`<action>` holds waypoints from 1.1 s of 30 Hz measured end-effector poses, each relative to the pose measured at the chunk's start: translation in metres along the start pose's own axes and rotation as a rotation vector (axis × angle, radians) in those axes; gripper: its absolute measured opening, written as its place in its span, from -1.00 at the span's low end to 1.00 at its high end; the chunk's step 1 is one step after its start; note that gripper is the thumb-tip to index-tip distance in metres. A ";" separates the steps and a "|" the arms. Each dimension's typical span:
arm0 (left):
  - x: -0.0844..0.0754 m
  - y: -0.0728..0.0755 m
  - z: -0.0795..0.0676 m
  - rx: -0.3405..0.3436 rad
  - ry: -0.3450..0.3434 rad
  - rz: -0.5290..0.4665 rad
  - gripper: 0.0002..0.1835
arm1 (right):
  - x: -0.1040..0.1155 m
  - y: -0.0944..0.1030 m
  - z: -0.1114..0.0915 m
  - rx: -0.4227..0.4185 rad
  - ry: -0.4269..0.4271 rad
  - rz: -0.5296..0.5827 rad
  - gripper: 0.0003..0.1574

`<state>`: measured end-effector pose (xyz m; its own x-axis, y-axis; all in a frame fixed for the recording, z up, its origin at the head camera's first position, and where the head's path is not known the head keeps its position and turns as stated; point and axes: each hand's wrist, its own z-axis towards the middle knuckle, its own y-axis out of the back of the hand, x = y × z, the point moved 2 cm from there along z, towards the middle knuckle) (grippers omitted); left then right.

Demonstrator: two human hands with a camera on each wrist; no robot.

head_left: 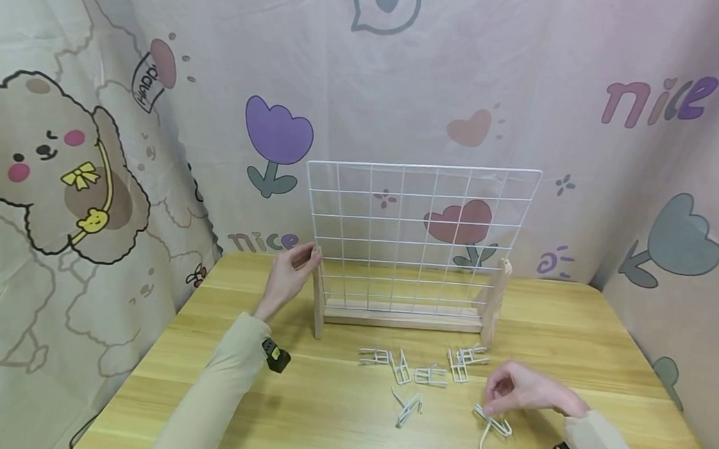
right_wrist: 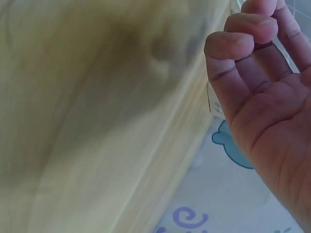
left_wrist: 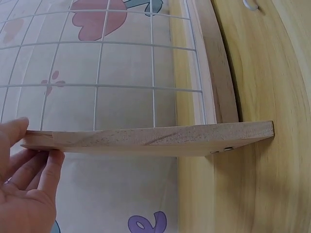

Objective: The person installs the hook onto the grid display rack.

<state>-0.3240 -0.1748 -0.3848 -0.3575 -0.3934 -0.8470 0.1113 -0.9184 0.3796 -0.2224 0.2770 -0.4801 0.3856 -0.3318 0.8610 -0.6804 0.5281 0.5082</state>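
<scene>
A white wire grid (head_left: 398,242) stands upright in a wooden base with a side post at each end. My left hand (head_left: 287,275) grips the top of the left wooden post (head_left: 319,302); in the left wrist view, its fingers (left_wrist: 50,174) lie along one face of that post. Over the table at the right, my right hand (head_left: 526,388) pinches a white wire hook (head_left: 491,421) between thumb and fingertips. The right wrist view shows the curled fingers (right_wrist: 228,46), with the hook hidden there.
Several more white wire hooks (head_left: 430,376) lie scattered on the wooden table (head_left: 315,416) in front of the rack, one single hook (head_left: 409,410) nearer to me. The right wooden post (head_left: 493,307) stands behind them. A printed curtain (head_left: 368,100) hangs close behind the table.
</scene>
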 end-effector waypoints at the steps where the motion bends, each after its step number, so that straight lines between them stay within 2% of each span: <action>1: 0.000 0.000 0.000 0.000 0.000 -0.003 -0.54 | 0.000 -0.002 0.001 0.005 -0.003 0.006 -0.82; 11: -0.002 0.000 0.000 0.010 0.013 -0.013 -0.53 | 0.000 -0.011 0.008 0.021 -0.043 -0.039 -0.84; 16: -0.002 0.000 0.000 0.012 0.019 0.003 -0.54 | 0.002 -0.010 0.008 -0.009 -0.001 -0.070 -0.87; 20: -0.002 0.000 0.000 0.010 0.027 0.005 -0.54 | 0.001 -0.008 0.010 -0.094 0.020 -0.143 -0.88; 26: -0.001 -0.001 -0.001 0.018 0.022 0.000 -0.54 | -0.002 -0.004 0.013 -0.264 -0.078 -0.262 -0.86; 29: -0.001 -0.001 -0.001 0.020 0.018 0.001 -0.53 | -0.002 -0.003 0.014 -0.312 -0.099 -0.297 -0.86; 33: -0.001 0.000 -0.002 0.020 0.016 0.003 -0.53 | -0.002 -0.002 0.012 -0.333 -0.123 -0.319 -0.83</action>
<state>-0.3220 -0.1744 -0.3852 -0.3422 -0.3965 -0.8519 0.0933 -0.9165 0.3891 -0.2295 0.2668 -0.4827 0.4521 -0.5977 0.6621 -0.2958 0.5998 0.7435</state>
